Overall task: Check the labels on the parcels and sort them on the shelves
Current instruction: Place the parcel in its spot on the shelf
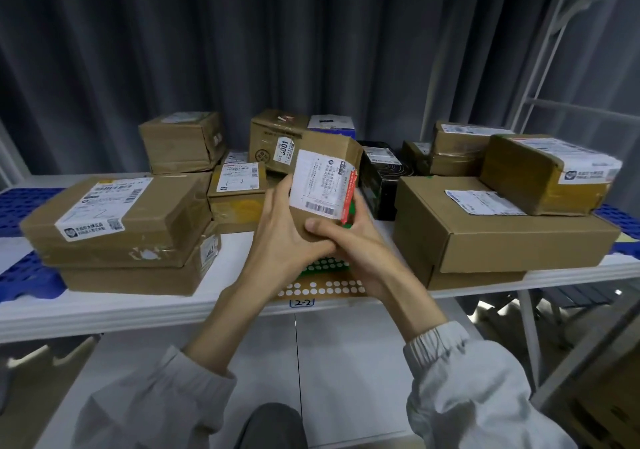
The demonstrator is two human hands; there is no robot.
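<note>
Both hands hold a small brown cardboard parcel (325, 157) upright above the middle of the white shelf (138, 313). Its white shipping label (320, 185) with a barcode faces me, and a red strip runs down the label's right edge. My left hand (280, 230) grips the parcel's left side and lower part. My right hand (349, 244) wraps the bottom right, its thumb lying across the front. A tag reading "2-2" (302, 303) is stuck on the shelf's front edge under the hands.
Two stacked brown boxes (121, 233) lie at the left and a large flat box (498, 230) with a smaller one (547, 174) on it at the right. Several more parcels and a black box (381, 174) stand behind. Grey curtain at back, white ladder frame (554, 50) right.
</note>
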